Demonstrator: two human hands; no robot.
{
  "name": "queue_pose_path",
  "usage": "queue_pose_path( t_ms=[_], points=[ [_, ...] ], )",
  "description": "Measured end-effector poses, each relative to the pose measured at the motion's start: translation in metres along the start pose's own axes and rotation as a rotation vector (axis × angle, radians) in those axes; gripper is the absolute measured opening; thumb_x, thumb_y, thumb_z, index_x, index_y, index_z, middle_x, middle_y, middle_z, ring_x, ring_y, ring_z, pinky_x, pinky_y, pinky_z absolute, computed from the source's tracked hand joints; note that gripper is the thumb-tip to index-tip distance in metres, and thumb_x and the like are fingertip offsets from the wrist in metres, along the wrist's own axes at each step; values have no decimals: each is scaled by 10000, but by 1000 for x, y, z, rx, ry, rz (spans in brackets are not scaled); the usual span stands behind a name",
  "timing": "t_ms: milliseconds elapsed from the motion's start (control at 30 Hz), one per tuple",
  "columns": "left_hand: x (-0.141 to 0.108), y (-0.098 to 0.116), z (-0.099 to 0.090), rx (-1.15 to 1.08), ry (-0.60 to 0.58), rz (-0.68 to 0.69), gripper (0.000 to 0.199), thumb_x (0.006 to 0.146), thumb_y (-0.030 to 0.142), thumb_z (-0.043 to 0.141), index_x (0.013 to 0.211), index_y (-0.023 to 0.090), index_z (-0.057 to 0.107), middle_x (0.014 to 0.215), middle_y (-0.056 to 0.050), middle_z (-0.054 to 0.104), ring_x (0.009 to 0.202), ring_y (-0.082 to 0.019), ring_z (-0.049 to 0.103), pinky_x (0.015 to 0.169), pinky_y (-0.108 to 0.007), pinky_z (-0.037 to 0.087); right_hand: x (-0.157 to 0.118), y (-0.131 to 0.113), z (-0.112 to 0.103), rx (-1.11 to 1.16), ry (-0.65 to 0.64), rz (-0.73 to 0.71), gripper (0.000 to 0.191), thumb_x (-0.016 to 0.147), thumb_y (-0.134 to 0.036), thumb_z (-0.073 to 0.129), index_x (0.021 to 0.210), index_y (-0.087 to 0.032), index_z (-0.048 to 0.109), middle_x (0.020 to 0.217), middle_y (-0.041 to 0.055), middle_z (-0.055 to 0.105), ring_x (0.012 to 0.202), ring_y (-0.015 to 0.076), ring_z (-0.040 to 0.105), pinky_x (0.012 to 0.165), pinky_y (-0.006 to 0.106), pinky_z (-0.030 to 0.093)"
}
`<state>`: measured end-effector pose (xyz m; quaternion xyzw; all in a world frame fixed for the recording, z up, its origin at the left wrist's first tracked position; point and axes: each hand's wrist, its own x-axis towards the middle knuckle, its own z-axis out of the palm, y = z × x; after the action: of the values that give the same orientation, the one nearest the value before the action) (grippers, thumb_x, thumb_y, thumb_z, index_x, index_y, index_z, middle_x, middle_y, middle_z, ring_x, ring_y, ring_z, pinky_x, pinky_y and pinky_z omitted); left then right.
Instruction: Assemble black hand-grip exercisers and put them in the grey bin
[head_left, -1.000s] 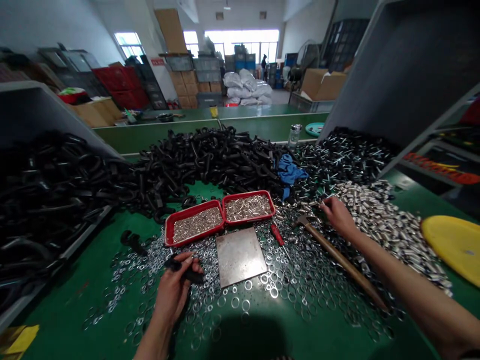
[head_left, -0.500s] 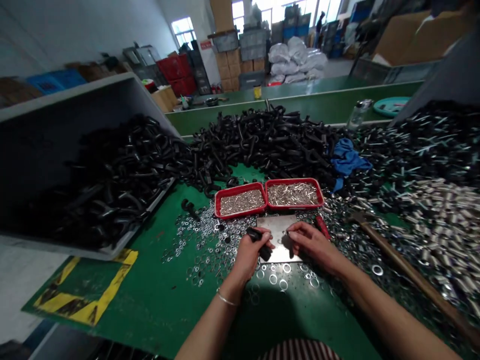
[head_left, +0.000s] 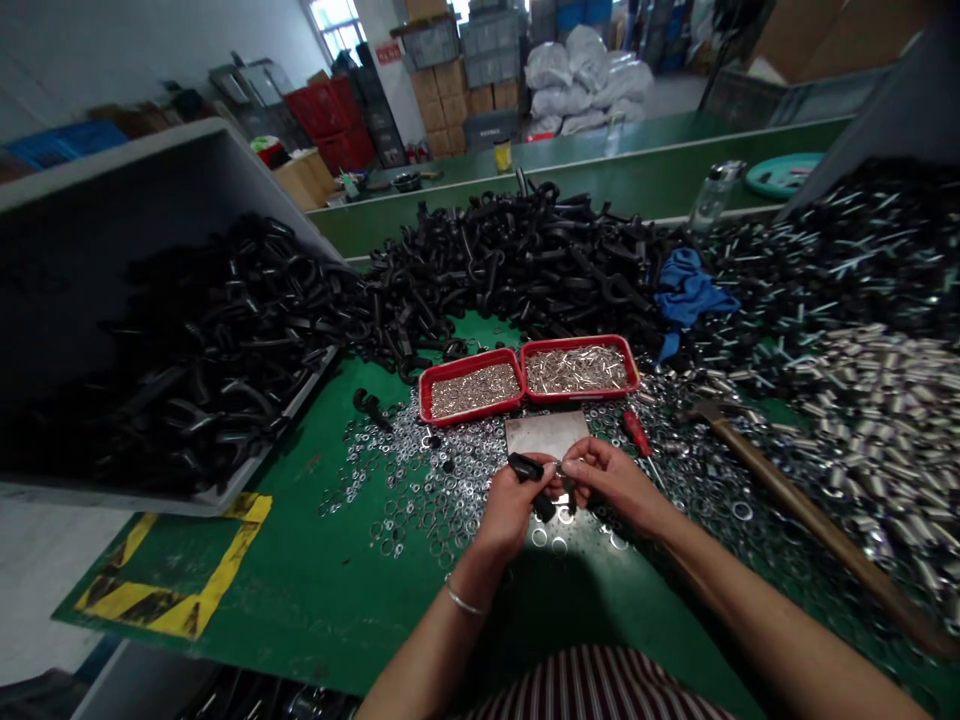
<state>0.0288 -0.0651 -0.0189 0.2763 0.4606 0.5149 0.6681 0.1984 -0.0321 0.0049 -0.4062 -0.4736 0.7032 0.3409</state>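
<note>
Green counter (head_left: 300,560) under both grips; metal plate (head_left: 547,432) just beyond, partly hidden. Right grip (head_left: 616,483): fingertips bunched beside left grip (head_left: 508,508), can't tell on what. Left grip is clamped round black fitting (head_left: 525,466): likely stiff, moderately heavy, slightly slippery; hold by thick body.

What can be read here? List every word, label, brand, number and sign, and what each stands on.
No text is clear enough to quote.
Red sign on the pale pillar: light marks, too blurred to read.
Dark crate behind the table: faint pale lettering, too small to read.
Black part in the left hand: no lettering can be made out.
</note>
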Motion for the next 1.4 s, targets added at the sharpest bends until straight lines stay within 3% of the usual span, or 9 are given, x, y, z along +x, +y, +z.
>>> queue_pose_path(
  t_ms=[300, 533, 633, 733, 900, 1000, 1167, 1333, 1400],
  points=[
    [-5, -3, 2, -20, 51, 7, 375, 742, 391, 830, 978, 137, 686, 684, 3, 639, 639, -103, 578, 626, -216, 429, 2, 5, 5, 310, -18, 80, 344, 778, -444, 820, 859, -191, 602, 674, -32, 609, 562, 101, 556, 543, 240, 464],
    [-10, -4, -5, 64, -46, 26, 340, 746, 404, 815, 930, 149, 687, 670, 0, 619, 630, -116, 569, 653, -245, 441, -9, 10, 0, 378, -143, 203, 277, 843, -406, 768, 986, -182, 688, 775, 0, 631, 684, 107, 598, 678, 255, 535],
    [-14, 5, -9, 243, -49, 38, 300, 761, 369, 790, 941, 157, 679, 706, -4, 622, 644, -121, 563, 641, -242, 431, -10, 6, -8, 140, -26, 104, 280, 840, -425, 755, 997, -208, 674, 769, -5, 647, 694, 142, 626, 723, 318, 541],
    [-16, 22, -14, 338, -65, 84, 442, 688, 232, 825, 1088, 196, 640, 953, -30, 677, 826, -142, 614, 752, -244, 458, -7, -8, -21, -282, 107, -89, 254, 846, -422, 727, 1008, -240, 655, 830, 11, 689, 778, 204, 659, 750, 367, 522],
    [-11, 37, -19, 222, -121, 71, 476, 808, 265, 698, 1248, 229, 519, 1048, -58, 683, 730, -128, 615, 691, -268, 476, -5, -23, -34, -617, 79, -228, 164, 877, -383, 670, 972, -249, 664, 949, 43, 698, 878, 236, 640, 825, 415, 499],
    [-4, 30, -11, 210, -81, 124, 480, 774, 232, 710, 1213, 235, 516, 1063, -55, 680, 738, -127, 618, 680, -260, 470, -6, -17, -28, -472, 142, -188, 199, 867, -414, 684, 978, -256, 636, 945, 41, 702, 857, 240, 660, 808, 428, 517],
    [7, 14, 10, 258, 25, 134, 379, 779, 215, 666, 1128, 237, 519, 873, 10, 628, 656, -101, 563, 627, -228, 442, -9, -4, 2, -70, 271, -154, 280, 825, -470, 739, 966, -281, 587, 957, 38, 697, 843, 237, 678, 782, 415, 547],
    [8, 7, 19, 227, 67, 136, 388, 797, 224, 634, 1146, 243, 464, 772, 41, 583, 600, -97, 542, 580, -217, 426, -9, -1, 15, -97, 362, -220, 235, 833, -456, 733, 970, -300, 624, 947, 19, 671, 854, 214, 627, 784, 367, 517],
    [4, 10, 20, 256, -30, 71, 374, 783, 219, 646, 1120, 230, 483, 740, 42, 586, 546, -89, 507, 525, -211, 387, -6, 0, 9, -127, 322, -197, 240, 823, -471, 737, 942, -287, 639, 880, 14, 650, 784, 206, 603, 704, 343, 498]
  ],
)
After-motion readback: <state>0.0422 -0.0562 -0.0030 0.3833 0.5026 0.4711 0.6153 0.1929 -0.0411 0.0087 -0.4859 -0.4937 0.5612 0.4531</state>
